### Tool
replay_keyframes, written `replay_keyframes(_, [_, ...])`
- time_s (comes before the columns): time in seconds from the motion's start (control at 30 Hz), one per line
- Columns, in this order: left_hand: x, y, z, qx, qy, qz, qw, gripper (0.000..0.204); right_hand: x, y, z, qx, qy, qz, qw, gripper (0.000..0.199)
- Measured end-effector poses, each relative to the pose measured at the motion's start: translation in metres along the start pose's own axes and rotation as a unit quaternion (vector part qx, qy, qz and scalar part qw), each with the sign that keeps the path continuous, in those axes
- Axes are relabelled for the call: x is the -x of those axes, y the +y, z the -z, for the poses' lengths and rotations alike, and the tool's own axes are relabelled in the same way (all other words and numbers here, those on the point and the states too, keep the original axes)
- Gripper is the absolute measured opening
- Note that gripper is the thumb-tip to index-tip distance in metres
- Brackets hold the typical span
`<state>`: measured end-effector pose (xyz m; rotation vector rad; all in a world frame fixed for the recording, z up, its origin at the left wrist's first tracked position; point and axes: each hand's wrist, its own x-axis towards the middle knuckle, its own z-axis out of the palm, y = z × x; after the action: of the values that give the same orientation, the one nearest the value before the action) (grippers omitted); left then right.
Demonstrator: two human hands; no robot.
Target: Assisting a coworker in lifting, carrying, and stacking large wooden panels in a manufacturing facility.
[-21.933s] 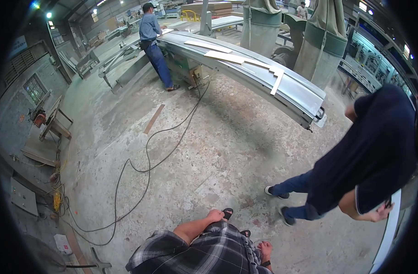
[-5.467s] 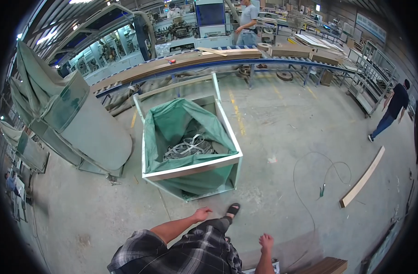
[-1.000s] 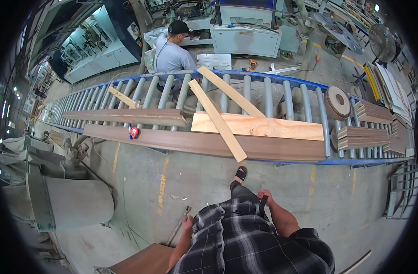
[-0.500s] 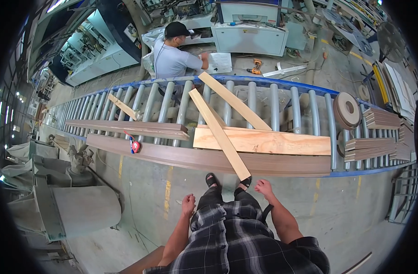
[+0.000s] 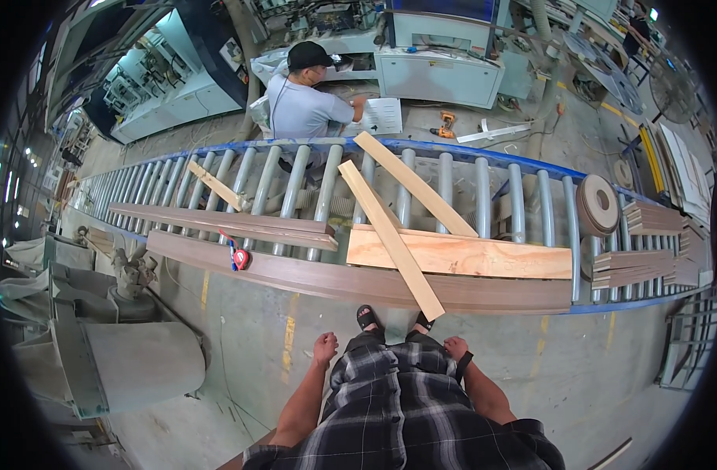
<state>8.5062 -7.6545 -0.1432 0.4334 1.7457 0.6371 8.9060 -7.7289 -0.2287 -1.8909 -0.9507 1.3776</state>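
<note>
My left hand point(image 5: 325, 347) hangs beside my left hip, its fingers curled in with nothing visible in them. At my right hip, my right hand point(image 5: 456, 347) is also curled and holds nothing that I can see; a dark band circles that wrist. Both hands are apart from the conveyor. Nearest to them is a narrow pale wood strip point(image 5: 398, 251), lying aslant across a wide pale board point(image 5: 464, 254) and a long brown board point(image 5: 296, 276), its near end jutting over the front edge. A second pale strip point(image 5: 413, 182) slants behind it.
A blue-edged roller conveyor point(image 5: 296, 178) runs across in front of me. On it lie a red tape measure point(image 5: 240, 257), stacked brown boards point(image 5: 225, 223) and a brown edging roll point(image 5: 599, 204). Beyond it, a person point(image 5: 304, 102) leans over a paper sheet point(image 5: 382, 115) near an orange drill point(image 5: 446, 124).
My right hand has drawn back from near the strip's end to my hip. The left hand stays by my side. The whole view has shifted slightly; the boards lie as before.
</note>
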Motion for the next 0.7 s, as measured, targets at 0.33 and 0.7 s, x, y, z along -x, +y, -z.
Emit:
replay_keyframes(0.33, [0.007, -0.021, 0.02, 0.001, -0.002, -0.023, 1.0, 0.031, -0.04, -0.096, -0.03, -0.01, -0.124, -0.137, 0.983, 0.024])
replay_keyframes(0.7, [0.023, -0.057, 0.049, -0.007, 0.059, -0.029, 0.998, 0.026, -0.035, -0.098, -0.038, -0.168, -0.082, -0.214, 0.959, 0.019])
